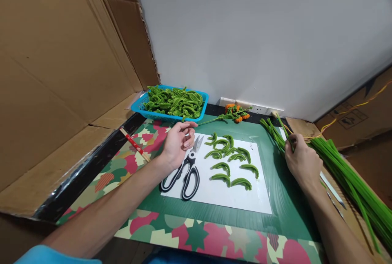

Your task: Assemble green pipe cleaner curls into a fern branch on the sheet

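My right hand (302, 160) is closed around green chenille stems (280, 127) at the right side of the mat. My left hand (179, 143) hovers above the white paper (239, 200), its fingers loosely curled and apart with nothing visible in them. The thin stem of an orange flower piece (237, 113) reaches close to the left fingertips; whether they touch is unclear. Below that hand lie scissors (190, 180) with black and white handles, blades slightly apart. Several curved, fuzzy green leaf shapes (220, 168) are spread over the paper.
A blue basket (168, 116) full of bent green fuzzy pieces stands at the back left. Red-wrapped chopsticks (134, 145) lie left. A bundle of long green stems (352, 174) runs along the right edge, beside a thin white tool (333, 188). Cardboard (67, 43) walls the left.
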Available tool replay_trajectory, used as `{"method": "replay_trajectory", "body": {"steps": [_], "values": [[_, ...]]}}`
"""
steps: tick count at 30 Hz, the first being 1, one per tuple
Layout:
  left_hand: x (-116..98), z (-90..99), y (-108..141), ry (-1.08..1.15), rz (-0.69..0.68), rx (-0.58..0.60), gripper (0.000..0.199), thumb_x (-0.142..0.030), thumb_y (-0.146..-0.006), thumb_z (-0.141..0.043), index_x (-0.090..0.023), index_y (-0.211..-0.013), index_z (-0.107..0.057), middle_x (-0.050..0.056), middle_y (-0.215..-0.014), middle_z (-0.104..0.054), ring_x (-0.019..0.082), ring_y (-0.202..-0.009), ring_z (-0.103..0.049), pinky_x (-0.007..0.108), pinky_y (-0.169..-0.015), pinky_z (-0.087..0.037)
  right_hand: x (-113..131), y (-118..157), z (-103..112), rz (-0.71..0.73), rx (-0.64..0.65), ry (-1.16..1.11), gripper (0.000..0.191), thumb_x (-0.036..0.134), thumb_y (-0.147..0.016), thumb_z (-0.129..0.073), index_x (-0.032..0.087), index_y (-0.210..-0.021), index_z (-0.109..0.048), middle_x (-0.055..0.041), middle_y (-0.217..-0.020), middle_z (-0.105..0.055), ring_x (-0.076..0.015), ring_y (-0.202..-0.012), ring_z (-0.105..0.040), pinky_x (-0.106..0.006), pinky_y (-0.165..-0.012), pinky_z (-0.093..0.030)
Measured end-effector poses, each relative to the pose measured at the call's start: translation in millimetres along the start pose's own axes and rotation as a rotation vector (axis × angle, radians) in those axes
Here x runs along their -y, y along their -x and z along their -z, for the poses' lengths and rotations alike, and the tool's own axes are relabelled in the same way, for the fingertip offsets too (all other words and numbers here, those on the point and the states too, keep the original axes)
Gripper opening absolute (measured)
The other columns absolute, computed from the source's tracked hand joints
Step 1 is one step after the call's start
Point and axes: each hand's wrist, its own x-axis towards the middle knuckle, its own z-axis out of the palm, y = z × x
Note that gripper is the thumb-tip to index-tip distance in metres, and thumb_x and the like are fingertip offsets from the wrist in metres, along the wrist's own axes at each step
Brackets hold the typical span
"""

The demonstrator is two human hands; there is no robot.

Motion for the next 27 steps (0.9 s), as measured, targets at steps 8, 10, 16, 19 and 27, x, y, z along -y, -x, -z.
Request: {"method": "replay_trajectory", "body": {"steps": [8, 10, 16, 19, 27], "values": [[0, -1.6, 4, -0.029, 0.049, 0.048, 0.012, -0.023, -0.083, -0.061, -0.012, -0.083, -0.067, -0.005, -0.06, -0.046, 0.004, -0.036, -0.032, 0.017, -0.033, -0.022, 3, 8, -10, 0.216, -0.28, -0.134, 0.024, 0.037, -0.102, -0.061, 0.02, -0.113, -0.076, -0.0072, -0.073, -0.075, -0.0184, -0.056, -0.056, -0.027, -0.057, -0.02], [1, -1.4, 4, -0.048, 0.048, 0.062, 0.013, -0.024, -0.084, -0.062, -0.013, -0.083, -0.067, -0.005, -0.06, -0.047, 0.004, -0.037, -0.032, 0.017, -0.033, -0.022, 5, 10, -13, 0.297, -0.343, -0.181, 0.025, 0.038, -0.103, -0.06, 0.019, -0.107, -0.077, -0.0064, -0.072, -0.076, -0.018, -0.054, -0.058, -0.027, -0.055, -0.023], [7, -2.2, 7, -0.135, 0.027, 0.112, 0.013, -0.025, -0.082, -0.069, -0.013, -0.087, -0.068, -0.005, -0.062, -0.051, 0.003, -0.039, -0.035, 0.015, -0.036, -0.021, 15, 18, -15, 0.61, -0.512, -0.333, 0.025, 0.033, -0.108, -0.057, 0.017, -0.104, -0.076, -0.006, -0.089, -0.082, -0.016, -0.06, -0.067, -0.026, -0.059, -0.039], [10, -5.3, 10, -0.24, -0.032, 0.136, 0.014, -0.026, -0.083, -0.071, -0.015, -0.091, -0.069, -0.005, -0.064, -0.055, 0.002, -0.04, -0.037, 0.015, -0.037, -0.022, 23, 24, -10, 0.75, -0.501, -0.385, 0.018, 0.026, -0.108, -0.06, 0.017, -0.105, -0.076, -0.0022, -0.079, -0.077, -0.0139, -0.057, -0.061, -0.027, -0.062, -0.04], [20, -8.8, 17, -0.605, -0.255, 0.281, 0.033, -0.046, -0.092, -0.074, -0.016, -0.106, -0.071, -0.003, -0.074, -0.061, 0.004, -0.044, -0.048, 0.016, -0.04, -0.033, 39, 38, 1, 0.981, -0.427, -0.443, 0.016, 0.022, -0.109, -0.06, 0.015, -0.108, -0.074, -0.0011, -0.072, -0.064, -0.0152, -0.06, -0.051, -0.029, -0.063, -0.036]]}}
